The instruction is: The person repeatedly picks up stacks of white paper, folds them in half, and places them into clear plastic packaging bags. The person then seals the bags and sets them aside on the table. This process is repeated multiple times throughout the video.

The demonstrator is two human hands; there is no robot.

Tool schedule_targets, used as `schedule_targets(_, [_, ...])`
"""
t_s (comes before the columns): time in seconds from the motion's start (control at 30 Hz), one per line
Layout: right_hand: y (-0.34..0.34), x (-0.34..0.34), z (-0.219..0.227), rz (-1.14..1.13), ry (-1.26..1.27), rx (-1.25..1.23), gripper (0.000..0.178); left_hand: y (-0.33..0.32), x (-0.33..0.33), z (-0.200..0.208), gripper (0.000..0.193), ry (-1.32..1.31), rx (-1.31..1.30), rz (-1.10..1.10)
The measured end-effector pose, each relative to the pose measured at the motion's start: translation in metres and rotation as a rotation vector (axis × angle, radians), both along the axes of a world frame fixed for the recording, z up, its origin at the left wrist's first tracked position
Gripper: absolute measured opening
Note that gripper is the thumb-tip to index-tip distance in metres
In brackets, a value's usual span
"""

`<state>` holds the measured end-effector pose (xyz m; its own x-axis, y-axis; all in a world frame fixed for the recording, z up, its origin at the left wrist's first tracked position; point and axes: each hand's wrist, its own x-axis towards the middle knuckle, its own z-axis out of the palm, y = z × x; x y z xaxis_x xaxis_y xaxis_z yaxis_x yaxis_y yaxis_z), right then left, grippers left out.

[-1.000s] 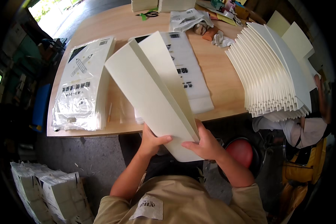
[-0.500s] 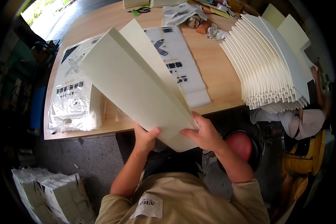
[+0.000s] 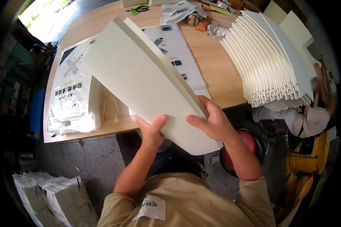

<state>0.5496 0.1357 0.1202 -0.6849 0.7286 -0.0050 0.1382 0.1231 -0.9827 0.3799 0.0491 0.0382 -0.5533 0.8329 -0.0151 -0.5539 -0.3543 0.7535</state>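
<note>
A thick sheaf of cream paper point(image 3: 140, 79) slants across the middle, its top end leaning left over the table. My left hand point(image 3: 151, 130) grips its lower left edge, with the thumb on the front face and the fingers hidden behind. On the right edge, my right hand point(image 3: 211, 120) is closed round the sheaf, thumb also on the front. A narrow gap shows between the front sheets and those behind. Partly covered by the paper lies a flat printed plastic bag point(image 3: 191, 70). Left of it rests a pile of clear printed plastic bags point(image 3: 70, 102).
Fanned stacks of cream paper point(image 3: 263, 68) stand at the table's right. Scissors point(image 3: 142, 8), crumpled plastic point(image 3: 182, 13) and an orange item point(image 3: 204, 24) lie farther back. A red stool point(image 3: 246, 140) is below the edge; another person point(image 3: 316, 119) sits right. Wrapped packs point(image 3: 60, 195) stand lower left.
The back sheets have come closer to the front ones, so the gap at the top has narrowed. My right hand has shifted slightly up and right along the edge.
</note>
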Motion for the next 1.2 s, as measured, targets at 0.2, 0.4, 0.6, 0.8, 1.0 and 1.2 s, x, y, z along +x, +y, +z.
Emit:
schedule_targets(0.2, [0.006,0.005,-0.002,-0.020,-0.126,0.040,0.028,-0.003,0.009,-0.010,0.081,-0.019,0.065,0.015])
schedule_targets(0.4, [0.010,0.013,-0.006,0.013,-0.158,0.009,0.030,0.000,0.011,0.012,0.071,-0.106,-0.042,0.000])
schedule_targets(0.6, [0.024,0.029,-0.015,0.066,-0.173,-0.192,0.038,0.002,0.032,0.010,0.059,-0.294,-0.107,-0.027])
schedule_targets(0.8, [0.032,0.054,-0.020,0.062,-0.148,-0.456,0.033,0.006,0.064,0.005,0.050,-0.231,-0.146,-0.059])
schedule_targets(1.0, [0.024,0.064,-0.033,-0.049,-0.130,-0.455,0.027,0.011,0.072,0.004,0.052,-0.274,-0.155,-0.113])
schedule_targets(1.2, [0.033,0.091,-0.043,-0.151,0.043,-0.474,0.026,0.004,0.052,-0.005,0.060,0.075,0.025,-0.287])
